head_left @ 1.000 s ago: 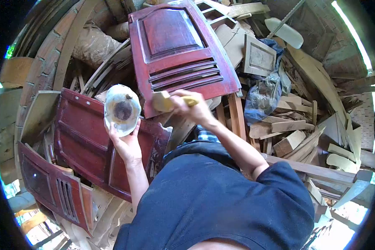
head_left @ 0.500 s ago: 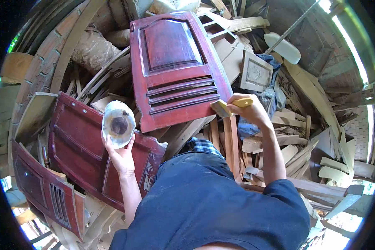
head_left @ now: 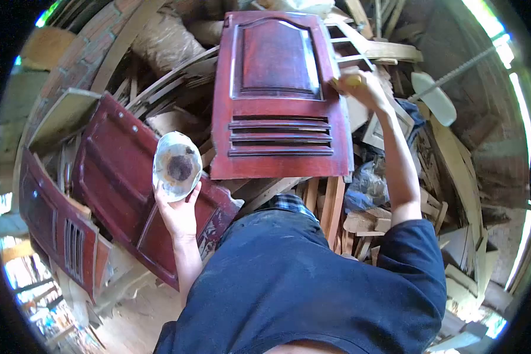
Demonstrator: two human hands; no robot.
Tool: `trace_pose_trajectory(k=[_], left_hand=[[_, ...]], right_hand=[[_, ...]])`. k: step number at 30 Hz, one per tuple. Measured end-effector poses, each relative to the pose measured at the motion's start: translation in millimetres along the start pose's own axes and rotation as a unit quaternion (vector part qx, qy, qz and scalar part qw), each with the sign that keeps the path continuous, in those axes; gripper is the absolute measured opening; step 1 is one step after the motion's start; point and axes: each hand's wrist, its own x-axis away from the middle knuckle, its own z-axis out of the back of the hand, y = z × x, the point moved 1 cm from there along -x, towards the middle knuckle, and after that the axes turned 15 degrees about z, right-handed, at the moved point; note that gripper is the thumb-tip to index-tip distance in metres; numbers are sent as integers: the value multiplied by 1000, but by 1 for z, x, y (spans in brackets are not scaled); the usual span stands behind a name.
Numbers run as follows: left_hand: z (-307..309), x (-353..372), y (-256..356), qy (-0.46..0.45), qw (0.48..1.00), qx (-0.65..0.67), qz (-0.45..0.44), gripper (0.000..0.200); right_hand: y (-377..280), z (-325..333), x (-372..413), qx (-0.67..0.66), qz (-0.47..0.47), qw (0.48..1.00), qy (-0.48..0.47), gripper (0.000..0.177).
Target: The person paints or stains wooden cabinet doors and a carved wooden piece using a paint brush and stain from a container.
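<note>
In my left hand [head_left: 179, 215] is a pale, shallow bowl [head_left: 166, 158] with a dark reddish-brown patch of liquid or residue in its bottom. My right hand [head_left: 366, 91] is closed around a paintbrush [head_left: 351, 81] with a yellow handle. Its bristles meet the right edge of a dark red wooden cabinet door [head_left: 280, 109], beside the raised arched panel. Three or so louvre slats cross the lower half of that door. To the left, below the bowl, lies a second dark red panel [head_left: 115, 159], tilted.
A smaller louvred red door [head_left: 53, 224] leans at the far left. Scrap wood [head_left: 366, 223] is heaped around the upright door. Behind it are a plastic-wrapped bundle [head_left: 168, 44] and a white oblong piece [head_left: 435, 99]. A crumpled bluish plastic sheet [head_left: 369, 186] lies at right.
My right hand has carried the paintbrush from the door's lower right corner up along its right edge. The view has shifted a little; my left hand still holds the bowl.
</note>
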Motion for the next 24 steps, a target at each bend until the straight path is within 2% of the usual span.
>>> trace_pose_trajectory(k=[1,2,3,4,5,7,9,10,11,13,15,16,17,19,22,24], left_hand=[[1,2,1,15,1000,4,-6,60],[1,4,2,22,1000,-1,-20,60],[2,5,2,28,999,-6,-34,60],[2,6,4,33,999,-1,-37,59],[5,6,4,47,998,2,-42,59],[11,7,6,39,998,32,-32,58],[12,9,9,47,998,27,-41,58],[14,9,9,41,998,25,-40,58],[15,9,9,35,998,24,-38,58],[14,12,10,34,998,20,-45,57],[14,12,11,39,997,28,-55,57],[16,13,11,35,998,27,-56,57],[19,13,12,17,998,36,-47,57],[22,13,15,-3,998,46,-42,57],[29,13,15,0,997,57,-46,56],[37,9,15,-1,998,38,-43,56]], right_hand=[[-17,-13,6,146,35,988,-36,13],[-37,-28,14,188,-10,976,-109,10],[-84,-31,17,150,38,982,-107,5],[-104,-37,25,144,38,978,-145,3],[-133,-35,25,86,40,988,-123,4],[-165,-26,21,-6,-108,991,-81,7],[-154,-32,17,92,-109,988,-65,10],[-147,-42,14,158,-62,984,-61,12],[-147,-54,10,81,-118,988,-60,11],[-172,-86,-10,23,-109,991,-72,9],[-192,-124,-24,-120,-44,991,-45,10],[-196,-149,-30,-226,-76,971,-18,14],[-202,-168,-34,-259,-58,964,-16,22],[-203,-184,-33,-288,-82,954,14,22],[-164,-152,5,-290,-163,942,38,22],[-138,-103,40,-276,-218,933,76,24]])
